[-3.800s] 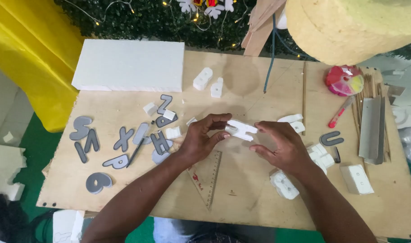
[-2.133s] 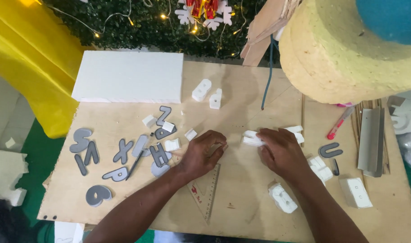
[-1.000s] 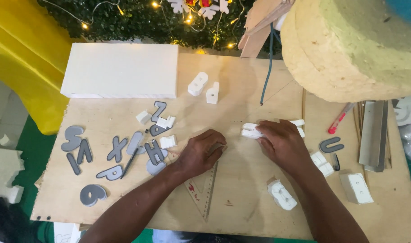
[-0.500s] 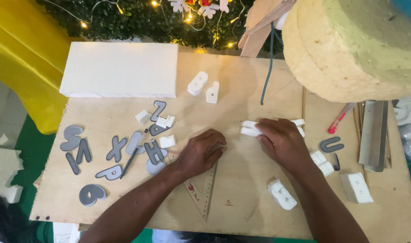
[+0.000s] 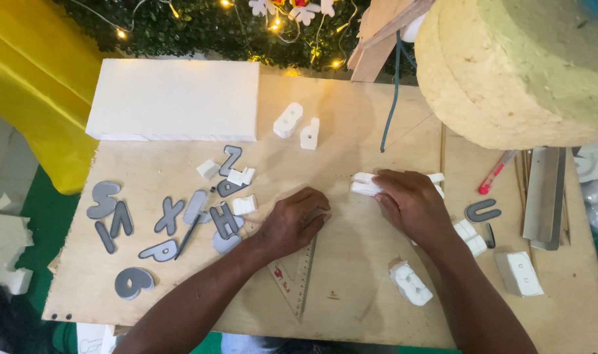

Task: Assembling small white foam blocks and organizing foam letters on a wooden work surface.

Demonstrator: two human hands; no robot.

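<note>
A person's right hand (image 5: 413, 204) presses down on a white foam piece (image 5: 364, 185) lying crosswise, its free end toward the left hand (image 5: 292, 223), which rests flat, holding nothing.

White foam pieces and a clear set square on the plywood board.

The white foam pieces (image 5: 364, 183) lie flat near the middle of the board, two short blocks stacked edge to edge, their left ends showing and the rest hidden under a palm; a bit more white shows past its far side. The transparent set square (image 5: 297, 275) lies flat nearer the front edge, its point towards the front and its upper part covered.
</note>
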